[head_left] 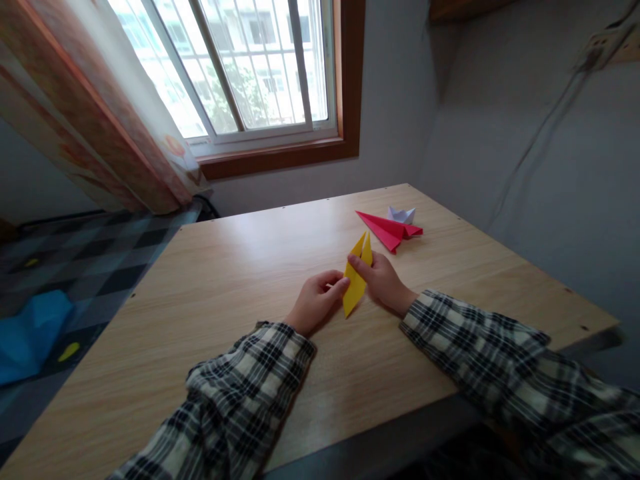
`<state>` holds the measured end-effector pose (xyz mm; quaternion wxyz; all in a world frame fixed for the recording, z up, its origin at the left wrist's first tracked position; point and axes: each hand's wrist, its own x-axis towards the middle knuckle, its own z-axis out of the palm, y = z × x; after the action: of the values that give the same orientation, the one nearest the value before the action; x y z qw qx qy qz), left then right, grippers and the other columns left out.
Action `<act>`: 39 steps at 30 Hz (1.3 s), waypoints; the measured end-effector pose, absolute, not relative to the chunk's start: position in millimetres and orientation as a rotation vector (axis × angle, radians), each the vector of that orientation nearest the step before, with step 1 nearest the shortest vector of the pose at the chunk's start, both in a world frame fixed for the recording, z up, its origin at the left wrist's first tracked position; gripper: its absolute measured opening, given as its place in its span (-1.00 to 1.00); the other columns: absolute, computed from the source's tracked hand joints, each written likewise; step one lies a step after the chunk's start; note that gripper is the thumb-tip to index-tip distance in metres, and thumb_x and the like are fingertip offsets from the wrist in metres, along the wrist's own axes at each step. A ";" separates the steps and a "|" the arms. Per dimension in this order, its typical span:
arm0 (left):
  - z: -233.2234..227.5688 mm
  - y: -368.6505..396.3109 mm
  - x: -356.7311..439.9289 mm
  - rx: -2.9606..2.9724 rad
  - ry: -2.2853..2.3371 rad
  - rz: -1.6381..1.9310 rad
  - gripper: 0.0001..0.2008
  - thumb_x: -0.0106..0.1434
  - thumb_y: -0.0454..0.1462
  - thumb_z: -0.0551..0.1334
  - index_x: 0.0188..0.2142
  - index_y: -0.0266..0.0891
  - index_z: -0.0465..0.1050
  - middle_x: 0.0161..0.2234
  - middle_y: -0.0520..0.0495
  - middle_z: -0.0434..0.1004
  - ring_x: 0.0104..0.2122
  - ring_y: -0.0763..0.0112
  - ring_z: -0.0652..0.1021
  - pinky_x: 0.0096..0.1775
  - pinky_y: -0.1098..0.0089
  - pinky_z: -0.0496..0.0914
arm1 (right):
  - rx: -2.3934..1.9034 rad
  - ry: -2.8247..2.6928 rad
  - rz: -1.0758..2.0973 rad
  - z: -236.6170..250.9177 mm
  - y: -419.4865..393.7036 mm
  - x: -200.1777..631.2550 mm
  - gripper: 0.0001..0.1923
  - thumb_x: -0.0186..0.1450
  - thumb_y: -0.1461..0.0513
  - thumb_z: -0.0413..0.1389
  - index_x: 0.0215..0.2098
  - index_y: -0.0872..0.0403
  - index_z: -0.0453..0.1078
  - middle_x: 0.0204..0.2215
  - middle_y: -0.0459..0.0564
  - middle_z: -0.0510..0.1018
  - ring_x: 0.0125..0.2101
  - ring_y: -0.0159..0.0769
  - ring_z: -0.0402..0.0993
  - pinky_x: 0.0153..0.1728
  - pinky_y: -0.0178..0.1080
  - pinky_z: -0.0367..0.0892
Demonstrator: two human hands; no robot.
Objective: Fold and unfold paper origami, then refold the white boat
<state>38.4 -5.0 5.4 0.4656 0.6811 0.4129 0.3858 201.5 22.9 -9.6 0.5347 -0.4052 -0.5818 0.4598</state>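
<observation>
Two hands hold one yellow paper [356,280] near the middle of the table [225,287]. The left hand [316,300] pinches its left edge with curled fingers. The right hand [383,279] pinches its right edge. At 1 o'clock lie one red paper plane [387,230] and one white paper boat [401,215]. A window [240,67] is at 11 o'clock.

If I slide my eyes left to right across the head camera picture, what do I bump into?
Blue cloth on the floor → curtain → left hand → yellow folded paper → right hand → red paper plane, with a small white paper boat just behind it.
</observation>
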 end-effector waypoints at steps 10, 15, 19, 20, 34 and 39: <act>2.6 3.8 35.0 1.203 0.974 1.278 -0.76 0.21 -0.10 0.23 -0.26 -0.21 0.48 -0.28 -0.05 0.52 -0.34 0.43 0.48 -0.35 0.47 0.38 | -0.852 -1.685 1.400 -3.6 14.0 202.1 -0.55 0.21 -0.09 0.17 -0.38 0.15 0.40 -0.53 -0.11 0.40 -0.52 -0.42 0.27 -0.51 -0.33 0.18; 4.9 -0.1 37.1 1.111 0.786 1.203 -0.86 0.13 -0.27 0.26 -0.28 -0.23 0.50 -0.37 -0.01 0.51 -0.35 0.44 0.50 -0.28 0.46 0.39 | -0.863 -1.815 1.488 1.4 12.1 203.9 -0.54 0.19 -0.08 0.20 -0.35 0.19 0.45 -0.53 -0.10 0.41 -0.52 -0.44 0.26 -0.51 -0.34 0.13; 4.7 -1.4 37.3 1.061 0.739 1.198 -0.86 0.10 -0.32 0.25 -0.29 -0.24 0.50 -0.38 0.01 0.51 -0.38 0.46 0.49 -0.29 0.46 0.38 | -0.878 -1.821 1.517 1.5 12.8 204.8 -0.54 0.19 -0.07 0.20 -0.36 0.19 0.45 -0.53 -0.10 0.41 -0.53 -0.45 0.25 -0.52 -0.34 0.12; 4.8 -1.5 37.1 1.054 0.737 1.195 -0.85 0.10 -0.32 0.25 -0.29 -0.23 0.50 -0.37 0.01 0.51 -0.39 0.47 0.49 -0.29 0.46 0.38 | -0.875 -1.823 1.528 1.2 12.9 205.0 -0.55 0.19 -0.07 0.20 -0.35 0.19 0.45 -0.52 -0.10 0.41 -0.53 -0.45 0.24 -0.52 -0.34 0.12; 1.5 0.8 35.9 1.052 0.685 1.235 -0.80 0.03 -0.40 0.25 -0.30 -0.20 0.41 -0.28 0.02 0.47 -0.34 0.47 0.47 -0.29 0.45 0.38 | -0.865 -1.761 1.713 -1.6 13.4 208.0 -0.54 0.16 -0.08 0.23 -0.40 0.19 0.40 -0.56 -0.14 0.36 -0.56 -0.48 0.22 -0.57 -0.37 0.07; 1.8 0.9 36.4 1.045 0.671 1.261 -0.80 0.01 -0.42 0.26 -0.33 -0.19 0.37 -0.26 0.05 0.46 -0.34 0.50 0.46 -0.29 0.48 0.36 | -0.874 -1.763 1.699 -1.4 13.7 207.5 -0.53 0.16 -0.08 0.23 -0.39 0.20 0.41 -0.56 -0.13 0.36 -0.57 -0.48 0.20 -0.58 -0.37 0.05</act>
<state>36.4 0.9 1.8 0.6334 0.4571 0.2934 0.5512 207.5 13.7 -1.4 0.2676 -0.3240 -0.6533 0.6298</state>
